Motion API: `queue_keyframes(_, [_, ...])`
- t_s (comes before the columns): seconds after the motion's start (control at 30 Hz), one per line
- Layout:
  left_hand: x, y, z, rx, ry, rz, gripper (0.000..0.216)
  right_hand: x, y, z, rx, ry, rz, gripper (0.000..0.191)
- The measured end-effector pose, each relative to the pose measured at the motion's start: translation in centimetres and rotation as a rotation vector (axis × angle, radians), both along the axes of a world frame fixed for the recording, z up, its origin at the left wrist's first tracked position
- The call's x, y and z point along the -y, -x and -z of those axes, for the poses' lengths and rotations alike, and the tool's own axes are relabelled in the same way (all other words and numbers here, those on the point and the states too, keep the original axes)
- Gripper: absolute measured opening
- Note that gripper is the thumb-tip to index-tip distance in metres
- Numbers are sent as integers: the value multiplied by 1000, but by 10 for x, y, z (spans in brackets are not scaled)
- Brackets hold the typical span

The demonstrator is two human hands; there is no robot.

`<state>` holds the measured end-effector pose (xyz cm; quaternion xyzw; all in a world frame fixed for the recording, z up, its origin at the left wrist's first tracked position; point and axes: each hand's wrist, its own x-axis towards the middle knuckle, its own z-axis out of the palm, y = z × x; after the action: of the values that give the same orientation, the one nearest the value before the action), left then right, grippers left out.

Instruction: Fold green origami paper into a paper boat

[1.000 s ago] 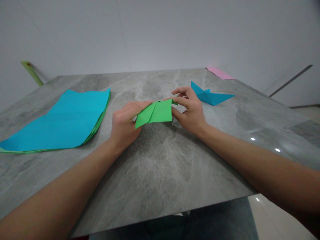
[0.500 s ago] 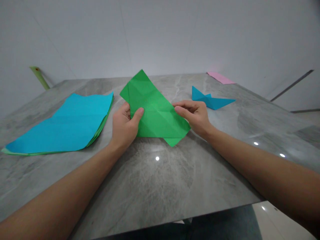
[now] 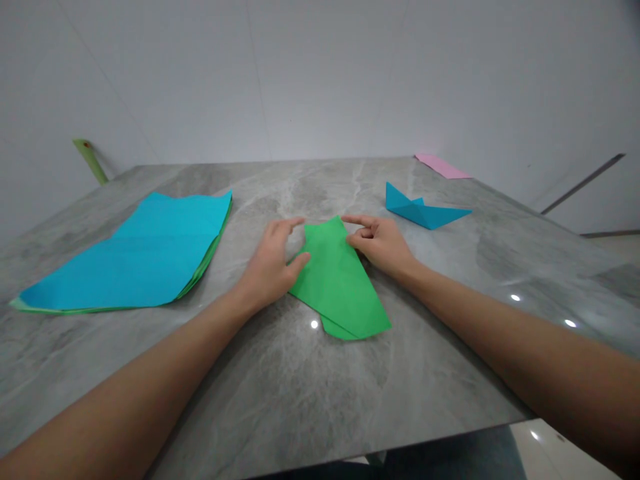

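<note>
A folded sheet of green paper (image 3: 340, 280) lies on the grey marbled table between my hands, turned so that its narrow end points away from me. My left hand (image 3: 273, 263) is at its left side, thumb stretched over the paper's edge and forefinger near the far left corner, with a wide gap between them. At the right edge, my right hand (image 3: 383, 247) pinches the paper near its far end, forefinger extended along the far corner and the other fingers curled. A layer sticks out under the near edge of the green paper.
On the left is a stack of blue and green paper sheets (image 3: 145, 260). A folded blue paper boat (image 3: 425, 210) stands beyond my right hand. Pink paper (image 3: 443, 166) lies at the table's far right edge. A green strip-like object (image 3: 91, 162) leans by the wall at far left.
The green paper has come down towards the table and turned, its narrow end now facing away. My left hand has loosened and spread its fingers; my right hand stays at the right edge.
</note>
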<state>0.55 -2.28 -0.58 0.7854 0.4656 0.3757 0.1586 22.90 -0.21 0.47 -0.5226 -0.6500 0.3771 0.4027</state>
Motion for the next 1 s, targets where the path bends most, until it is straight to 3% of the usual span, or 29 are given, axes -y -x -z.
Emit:
queue_keyframes(0.13, [7, 0, -2, -375, 20, 274, 33, -1, 0, 1, 59, -19, -47, 58])
queue_keyframes(0.27, [12, -1, -4, -518, 48, 307, 34, -3, 0, 5, 59, -60, -97, 46])
queue_keyframes(0.47, [11, 0, -6, -530, 65, 339, 36, -3, -3, 9, -16, -113, -244, 36])
queue_keyframes(0.63, [5, 2, -3, -419, 16, 371, 28, 3, -2, 7, 7, -324, -400, 38])
queue_keyframes(0.77, [1, 3, -1, -289, -26, 387, 18, 6, -3, 3, 165, -430, -475, 41])
queue_keyframes(0.9, [-1, 5, 0, -291, -125, 295, 19, 7, -7, -5, 404, -664, -494, 36])
queue_keyframes(1.0, [-2, 6, 0, -305, -187, 231, 19, 9, -9, -10, 599, -719, -576, 28])
